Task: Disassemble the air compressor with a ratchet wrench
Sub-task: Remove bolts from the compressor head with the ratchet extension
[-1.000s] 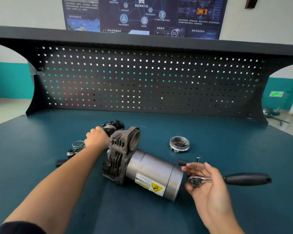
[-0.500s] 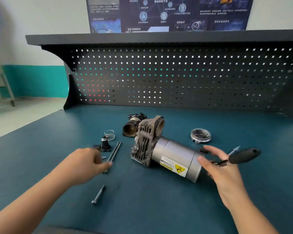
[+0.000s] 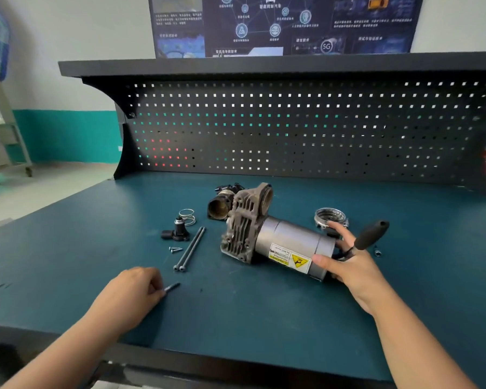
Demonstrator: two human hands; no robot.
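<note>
The air compressor [image 3: 275, 237], a grey cylinder with a yellow warning label and a finned metal head, lies on its side mid-bench. My right hand [image 3: 348, 262] grips the cylinder's near end, thumb on the label, while the ratchet wrench's black handle [image 3: 372, 234] sticks up between its fingers. My left hand [image 3: 132, 293] pinches a long bolt [image 3: 172, 287] low over the bench, left of the compressor. Two long bolts [image 3: 190, 248] lie side by side beyond it.
On the blue-green bench top [image 3: 250, 318] lie a black fitting [image 3: 177, 233], a spring [image 3: 187, 216], small screws [image 3: 175, 249], a round dark housing [image 3: 222, 204] and a metal ring [image 3: 330, 217]. A small socket [image 3: 378, 252] lies right. A black pegboard [image 3: 292, 130] closes the back.
My left hand left the compressor head, swept left and down, and picked up the loose bolt near the front. My right hand moved onto the cylinder's end, wrench still in it.
</note>
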